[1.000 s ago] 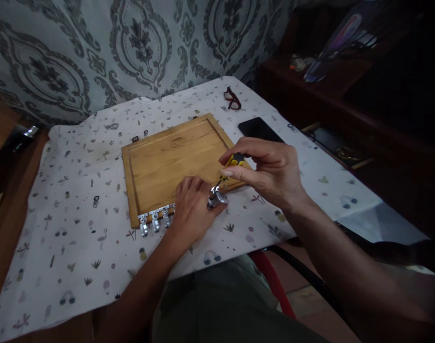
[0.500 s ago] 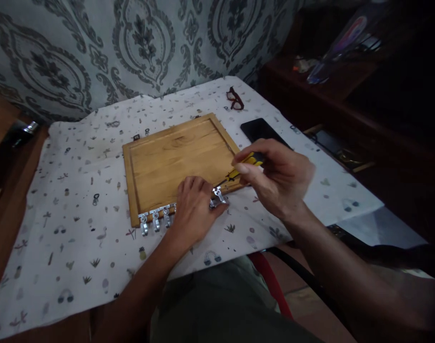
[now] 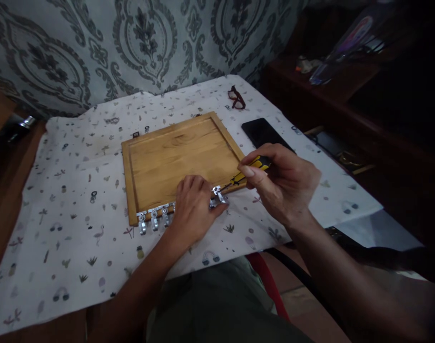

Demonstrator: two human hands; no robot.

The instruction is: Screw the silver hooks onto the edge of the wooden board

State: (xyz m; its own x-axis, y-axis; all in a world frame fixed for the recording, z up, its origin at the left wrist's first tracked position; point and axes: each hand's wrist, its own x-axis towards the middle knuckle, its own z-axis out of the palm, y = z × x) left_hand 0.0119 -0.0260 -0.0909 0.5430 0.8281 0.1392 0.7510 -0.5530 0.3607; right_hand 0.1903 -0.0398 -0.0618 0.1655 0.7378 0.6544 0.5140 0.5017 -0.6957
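Note:
A framed wooden board (image 3: 174, 162) lies flat on the table, with a row of silver metal hooks (image 3: 153, 219) along its near edge. My left hand (image 3: 192, 205) is closed over that edge, fingers on the wood and thumb by the hooks at the right end; it hides the middle of the row. In my right hand (image 3: 287, 183) is a small yellow and black screwdriver (image 3: 252, 170), pinched between thumb and fingers. Its shaft slants down left, and the tip is close to the rightmost hook (image 3: 217, 190); whether it touches, I cannot tell.
A black phone (image 3: 263, 132) lies right of the board, and brown-framed glasses (image 3: 236, 97) sit farther back. The printed white tablecloth (image 3: 78, 190) runs up to a patterned curtain (image 3: 142, 43). A plastic bottle (image 3: 341, 47) is on dark furniture at the right.
My right hand has shifted slightly right and down with the screwdriver, whose tip has drawn back a little toward the right. My left hand stays on the board's edge.

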